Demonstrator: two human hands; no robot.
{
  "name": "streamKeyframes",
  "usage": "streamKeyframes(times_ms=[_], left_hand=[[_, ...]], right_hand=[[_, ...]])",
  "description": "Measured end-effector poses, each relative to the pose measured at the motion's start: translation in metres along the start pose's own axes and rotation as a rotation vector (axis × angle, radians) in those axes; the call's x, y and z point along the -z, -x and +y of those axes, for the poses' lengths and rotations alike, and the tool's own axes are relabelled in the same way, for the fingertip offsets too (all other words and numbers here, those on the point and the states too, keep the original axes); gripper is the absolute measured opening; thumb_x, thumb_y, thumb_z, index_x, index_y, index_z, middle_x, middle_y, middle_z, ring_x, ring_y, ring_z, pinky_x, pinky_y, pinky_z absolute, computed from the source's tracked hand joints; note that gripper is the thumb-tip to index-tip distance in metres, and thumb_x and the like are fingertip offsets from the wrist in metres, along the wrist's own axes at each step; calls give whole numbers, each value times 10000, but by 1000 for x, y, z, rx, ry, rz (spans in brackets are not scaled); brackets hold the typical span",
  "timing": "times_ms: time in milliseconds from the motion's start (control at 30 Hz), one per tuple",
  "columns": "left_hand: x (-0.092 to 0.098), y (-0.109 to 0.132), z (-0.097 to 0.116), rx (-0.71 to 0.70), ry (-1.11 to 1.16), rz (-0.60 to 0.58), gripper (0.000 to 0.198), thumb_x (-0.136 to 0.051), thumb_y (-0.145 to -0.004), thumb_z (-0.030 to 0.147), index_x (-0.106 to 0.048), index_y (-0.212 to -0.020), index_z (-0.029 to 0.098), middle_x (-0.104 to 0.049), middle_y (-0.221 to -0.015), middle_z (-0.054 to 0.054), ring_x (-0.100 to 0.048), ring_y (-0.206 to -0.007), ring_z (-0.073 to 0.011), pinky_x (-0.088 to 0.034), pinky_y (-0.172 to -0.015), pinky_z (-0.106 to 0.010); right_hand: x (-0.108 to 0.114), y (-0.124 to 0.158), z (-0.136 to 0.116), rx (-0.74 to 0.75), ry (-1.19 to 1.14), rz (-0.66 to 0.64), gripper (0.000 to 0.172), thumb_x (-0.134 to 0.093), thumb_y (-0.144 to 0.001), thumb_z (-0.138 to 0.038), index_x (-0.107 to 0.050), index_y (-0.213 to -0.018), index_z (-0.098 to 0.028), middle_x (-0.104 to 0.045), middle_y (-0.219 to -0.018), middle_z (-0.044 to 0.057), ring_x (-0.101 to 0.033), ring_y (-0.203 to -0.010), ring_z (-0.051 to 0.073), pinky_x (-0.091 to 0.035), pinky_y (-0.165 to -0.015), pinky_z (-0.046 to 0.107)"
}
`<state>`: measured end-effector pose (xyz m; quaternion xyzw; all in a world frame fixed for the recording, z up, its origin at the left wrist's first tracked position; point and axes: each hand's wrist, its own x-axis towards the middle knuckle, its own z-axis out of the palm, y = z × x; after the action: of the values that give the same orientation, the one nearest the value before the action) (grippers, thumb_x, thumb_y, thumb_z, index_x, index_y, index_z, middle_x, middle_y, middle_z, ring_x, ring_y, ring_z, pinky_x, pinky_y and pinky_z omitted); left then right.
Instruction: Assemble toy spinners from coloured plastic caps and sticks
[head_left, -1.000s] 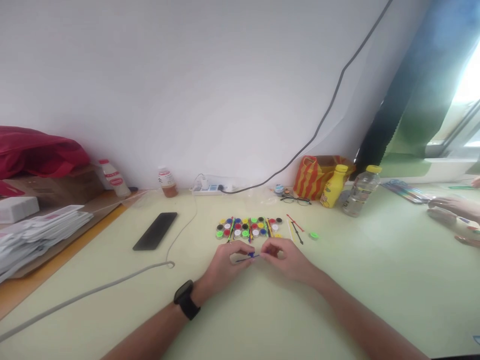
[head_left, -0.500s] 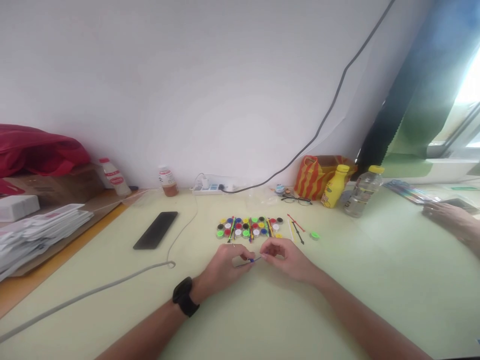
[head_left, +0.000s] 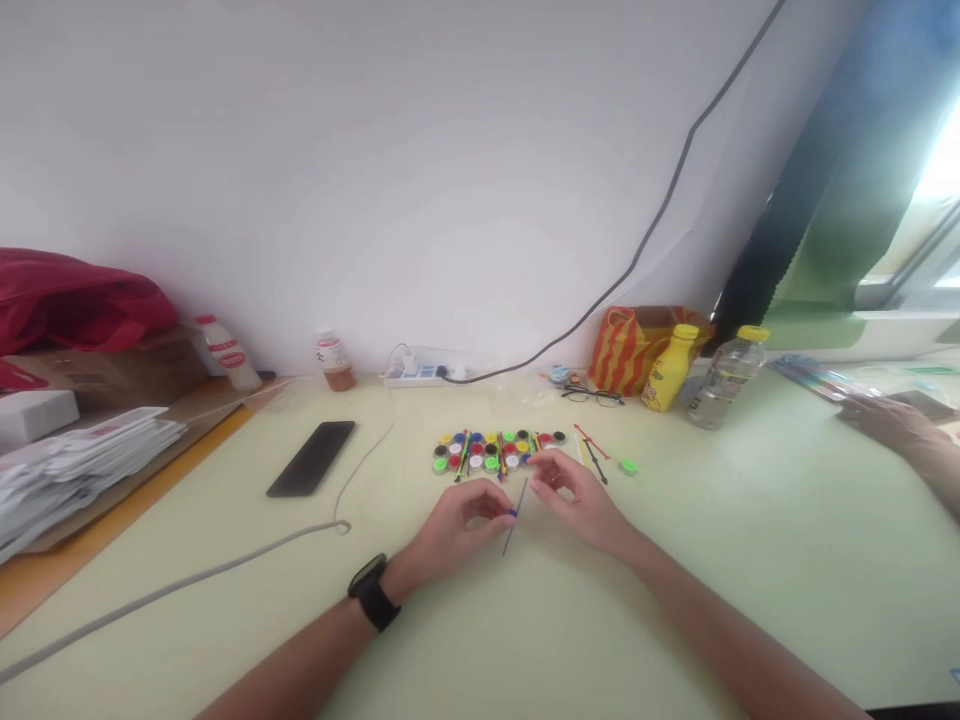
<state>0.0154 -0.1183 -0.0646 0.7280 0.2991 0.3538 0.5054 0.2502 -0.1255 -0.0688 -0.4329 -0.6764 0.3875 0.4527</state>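
My left hand (head_left: 466,520) pinches a thin blue plastic pointer (head_left: 508,541) at its blue middle part, between thumb and fingertips. The pointer is tilted, one end up toward my right hand and the other down over the table. My right hand (head_left: 576,502) is beside the upper end, thumb and index finger apart; I cannot tell whether the thumb touches it. Beyond the hands lie rows of small round coloured caps (head_left: 491,464) with bundles of coloured pointers (head_left: 463,455) across them. To the right are a few loose pointers (head_left: 595,460) and a single green cap (head_left: 628,467).
A black phone (head_left: 312,459) and a grey cable (head_left: 187,586) lie on the left. Behind are a power strip (head_left: 420,371), glasses (head_left: 592,396), a striped bag (head_left: 621,350), a yellow bottle (head_left: 670,370) and a clear bottle (head_left: 726,380). Another person's hand (head_left: 892,425) rests far right.
The blue pointer has turned from nearly level to steep. My right hand has opened and moved slightly up and right, away from it, while my left hand keeps its pinch.
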Motion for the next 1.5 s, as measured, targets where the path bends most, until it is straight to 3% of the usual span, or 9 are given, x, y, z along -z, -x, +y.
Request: streamKeyframes(times_ms=[133,267,333,400,433,500,867,1267,1500], left_hand=[[3,-3,-8,57,72,67,236,-807,-853,361,-713,-934,161,-716,-937,-74,-679,-855,-178,-589,-828,-317],[5,-4,-8,74,130,105,291,-858,-796,376,-712,-914,154,-720,-940,-72,-685,-836,-178,-600,-792,-314],[5,-4,-7,82,147,119,303,-868,-783,381,-712,-909,154,-723,-932,-69,-690,-825,-177,-606,-791,-319],[5,-5,-7,89,156,133,311,-872,-777,389,-710,-904,155,-727,-923,-68,-698,-818,-179,-611,-788,-324],[5,-5,-8,91,157,139,316,-873,-774,394,-710,-901,155,-728,-917,-68,-702,-816,-181,-612,-784,-324],[5,-5,-9,94,156,143,323,-875,-771,401,-709,-900,155,-731,-914,-69,-709,-816,-185,-613,-780,-323],[6,-4,-11,89,92,116,301,-815,-841,407,-714,-982,160,-726,-936,-68,-693,-834,-172,-595,-784,-301],[8,-6,-6,115,143,127,323,-706,-933,469,-705,-1020,158,-712,-818,-50,-687,-744,-167,-568,-711,-289],[18,-8,-8,211,412,198,318,-772,-892,440,-714,-1054,172,-736,-921,-52,-702,-803,-150,-565,-813,-290]], right_hand=[[2,3,-1,48,87,-37,363,-545,-991,-487,-631,-1241,-239,-543,-802,1,-520,-726,165,-455,-655,294],[-1,8,-4,55,14,-68,500,-526,-996,-534,-515,-1426,-281,-535,-915,9,-502,-734,151,-453,-673,284],[-2,9,-7,19,-12,-91,435,-478,-1006,-586,-636,-1250,-263,-543,-935,15,-497,-737,148,-455,-706,290],[-1,8,-9,-45,-37,-205,575,-358,-1027,-639,-695,-830,-217,-538,-810,20,-486,-702,153,-446,-717,303],[0,7,-10,-74,-51,-274,677,-305,-1030,-660,-618,-636,-208,-508,-715,21,-475,-671,156,-436,-706,308],[2,5,-11,-106,-76,-357,757,-262,-1022,-692,-450,-467,-212,-430,-582,18,-442,-611,157,-409,-664,313],[-1,1,-3,-36,118,-277,540,-434,-1005,-625,-645,-729,-212,-521,-645,12,-499,-644,170,-389,-587,275],[4,0,-1,-81,152,-237,520,-418,-1013,-603,-626,-741,-212,-482,-637,-7,-455,-609,158,-359,-565,267],[6,0,0,-91,164,-225,522,-411,-1020,-596,-633,-750,-208,-459,-639,-9,-445,-606,154,-341,-554,264]])
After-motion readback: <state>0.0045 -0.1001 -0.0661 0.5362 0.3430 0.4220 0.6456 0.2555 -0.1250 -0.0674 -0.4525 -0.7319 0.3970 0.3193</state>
